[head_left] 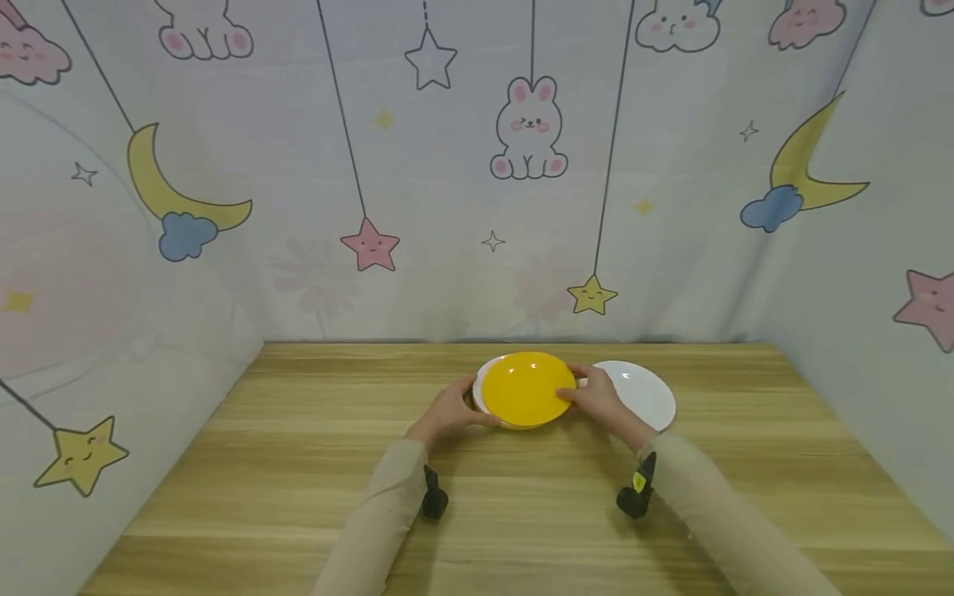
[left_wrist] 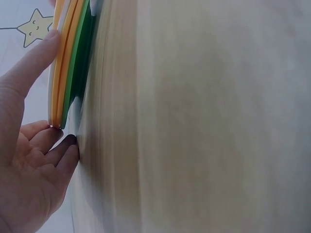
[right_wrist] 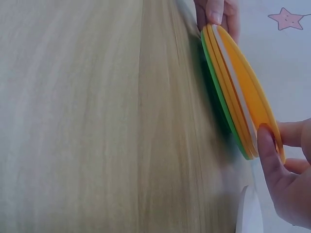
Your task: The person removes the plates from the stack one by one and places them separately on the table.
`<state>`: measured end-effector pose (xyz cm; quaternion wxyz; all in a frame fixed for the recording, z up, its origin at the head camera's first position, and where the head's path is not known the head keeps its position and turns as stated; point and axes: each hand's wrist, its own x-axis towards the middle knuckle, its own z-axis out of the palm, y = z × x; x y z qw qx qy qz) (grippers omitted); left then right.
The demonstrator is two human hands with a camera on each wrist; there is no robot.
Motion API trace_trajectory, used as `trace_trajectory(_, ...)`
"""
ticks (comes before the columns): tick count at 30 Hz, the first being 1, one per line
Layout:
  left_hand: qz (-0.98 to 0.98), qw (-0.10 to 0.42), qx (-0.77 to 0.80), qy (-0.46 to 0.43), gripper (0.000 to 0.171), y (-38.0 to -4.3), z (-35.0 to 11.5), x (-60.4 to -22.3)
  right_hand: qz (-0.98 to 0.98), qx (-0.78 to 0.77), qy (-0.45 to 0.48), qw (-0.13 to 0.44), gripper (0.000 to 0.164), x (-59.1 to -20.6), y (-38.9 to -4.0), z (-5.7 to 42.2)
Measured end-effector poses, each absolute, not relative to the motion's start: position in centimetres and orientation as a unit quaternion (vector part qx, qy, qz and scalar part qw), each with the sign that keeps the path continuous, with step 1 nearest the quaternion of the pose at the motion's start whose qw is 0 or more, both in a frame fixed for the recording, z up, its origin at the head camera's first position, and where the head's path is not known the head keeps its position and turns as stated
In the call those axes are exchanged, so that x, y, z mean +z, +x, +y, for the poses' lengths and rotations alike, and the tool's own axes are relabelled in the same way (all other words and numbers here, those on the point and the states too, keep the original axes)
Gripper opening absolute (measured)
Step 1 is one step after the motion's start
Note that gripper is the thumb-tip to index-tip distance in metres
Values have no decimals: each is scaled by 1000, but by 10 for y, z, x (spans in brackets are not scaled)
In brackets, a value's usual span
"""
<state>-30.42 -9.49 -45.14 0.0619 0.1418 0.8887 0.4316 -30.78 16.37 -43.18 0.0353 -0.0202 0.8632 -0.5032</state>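
Observation:
My right hand (head_left: 602, 399) pinches the right edge of a yellow plate (head_left: 527, 389), thumb on its upper face and fingers behind. This plate lies over a stack, its right side raised from the white plate (right_wrist: 235, 80) beneath. Below that white plate are yellow plates (right_wrist: 224, 85), with a green plate (right_wrist: 216, 87) at the bottom, as the right wrist view shows. My left hand (head_left: 450, 410) grips the left side of the stack, thumb at the near rim and fingers at the far left rim.
Another white plate (head_left: 647, 394) lies on the wooden table (head_left: 335, 397) just right of the stack, partly behind my right hand and wrist. Behind the table's far edge hangs a pale curtain (head_left: 447, 182) printed with stars, moons and rabbits.

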Motion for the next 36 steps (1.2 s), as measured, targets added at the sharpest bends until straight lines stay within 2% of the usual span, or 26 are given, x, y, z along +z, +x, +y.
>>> trace_trajectory(12,888,64,434,140,96,-302,-97,-451,829,-559,4,33,54,-421,-294,166)
trace_trajectory(24,885,63,439,138,97,-304,-96,-451,797,-603,20,-8,52,-411,-281,195)
trace_trajectory(36,884,63,442,140,98,-303,-95,-452,758,-646,73,-53,58,-403,-269,233)
